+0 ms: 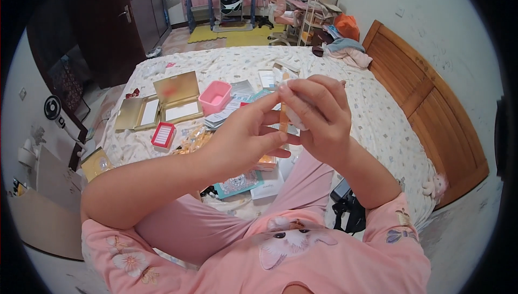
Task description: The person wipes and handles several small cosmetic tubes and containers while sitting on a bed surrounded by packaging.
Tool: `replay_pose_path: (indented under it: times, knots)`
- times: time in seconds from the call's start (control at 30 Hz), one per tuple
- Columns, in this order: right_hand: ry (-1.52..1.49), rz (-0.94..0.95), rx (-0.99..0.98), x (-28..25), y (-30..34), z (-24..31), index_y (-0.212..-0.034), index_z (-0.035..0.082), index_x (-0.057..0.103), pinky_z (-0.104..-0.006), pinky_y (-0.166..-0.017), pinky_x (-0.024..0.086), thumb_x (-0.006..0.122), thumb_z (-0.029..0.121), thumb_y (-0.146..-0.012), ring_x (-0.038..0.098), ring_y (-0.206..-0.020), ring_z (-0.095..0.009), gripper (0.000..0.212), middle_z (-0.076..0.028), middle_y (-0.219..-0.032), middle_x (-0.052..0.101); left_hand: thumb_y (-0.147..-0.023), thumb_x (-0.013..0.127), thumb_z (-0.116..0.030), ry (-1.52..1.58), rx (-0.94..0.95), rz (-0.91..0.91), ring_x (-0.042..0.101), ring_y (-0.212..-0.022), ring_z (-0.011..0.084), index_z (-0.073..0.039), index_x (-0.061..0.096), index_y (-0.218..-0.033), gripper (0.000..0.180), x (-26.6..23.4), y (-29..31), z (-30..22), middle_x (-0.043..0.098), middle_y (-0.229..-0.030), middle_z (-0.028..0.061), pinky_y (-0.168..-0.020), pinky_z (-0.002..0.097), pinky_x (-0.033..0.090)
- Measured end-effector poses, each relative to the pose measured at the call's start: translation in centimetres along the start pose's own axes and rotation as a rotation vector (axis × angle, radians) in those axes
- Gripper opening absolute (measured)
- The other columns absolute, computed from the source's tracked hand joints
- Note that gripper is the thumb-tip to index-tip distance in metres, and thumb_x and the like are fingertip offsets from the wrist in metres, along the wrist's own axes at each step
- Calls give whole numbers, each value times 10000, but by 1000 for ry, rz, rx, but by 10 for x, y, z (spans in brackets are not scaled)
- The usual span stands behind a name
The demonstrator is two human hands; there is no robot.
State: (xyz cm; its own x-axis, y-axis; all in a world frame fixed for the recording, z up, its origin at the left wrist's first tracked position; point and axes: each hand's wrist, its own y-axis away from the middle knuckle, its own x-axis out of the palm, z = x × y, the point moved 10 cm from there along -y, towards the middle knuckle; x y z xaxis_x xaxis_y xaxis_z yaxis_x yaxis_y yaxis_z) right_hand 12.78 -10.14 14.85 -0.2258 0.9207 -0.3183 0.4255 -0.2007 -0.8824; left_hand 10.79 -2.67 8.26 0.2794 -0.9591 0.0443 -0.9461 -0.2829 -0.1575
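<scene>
In front of my chest, both hands are raised and close together over the bed. A slim amber tube, like an ampoule (284,117), stands upright between them. My left hand (251,129) is closed around its lower part, thumb and fingers on either side. My right hand (321,111) is closed on a soft white wad (294,120), perhaps tissue or cotton, with its fingertips at the tube's top. My fingers hide much of both. Below lie a teal printed packet (237,184) and clear plastic packets with amber contents (194,139).
On the patterned bedsheet (377,132) sit an open gold box (181,95), a pink bin (216,97), a red-rimmed box of white strips (163,135) and papers (229,105). A black strap (349,213) lies by my right knee. The wooden headboard (431,110) stands right.
</scene>
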Motion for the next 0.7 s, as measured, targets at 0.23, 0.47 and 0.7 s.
replay_pose_path:
  times: [0.23, 0.47, 0.7]
  knots:
    - [-57, 33, -43, 6, 20, 15, -835, -6, 637, -325, -667, 435, 636, 73, -568, 529, -825, -213, 279, -58, -904, 561, -809, 497, 12, 18, 139, -82, 511, -1065, 188, -60, 310, -1300, 531, -13, -2, -22, 494, -1172, 118, -875, 316, 447]
    - [-148, 154, -30, 9, 27, 21, -821, 13, 643, -326, -671, 429, 637, 70, -568, 538, -836, -215, 259, -54, -900, 574, -898, 482, -223, 23, 65, -84, 515, -1051, 158, -71, 422, -1187, 332, -17, -4, -8, 509, -1163, 90, -846, 293, 455]
    - [-78, -76, -49, -33, -13, 1, -895, 15, 636, -317, -668, 439, 628, 79, -534, 538, -794, -238, 367, -73, -871, 581, -913, 452, -206, 55, -15, -84, 557, -978, 168, -81, 398, -1211, 327, -12, -3, -7, 536, -1079, 53, -789, 308, 502]
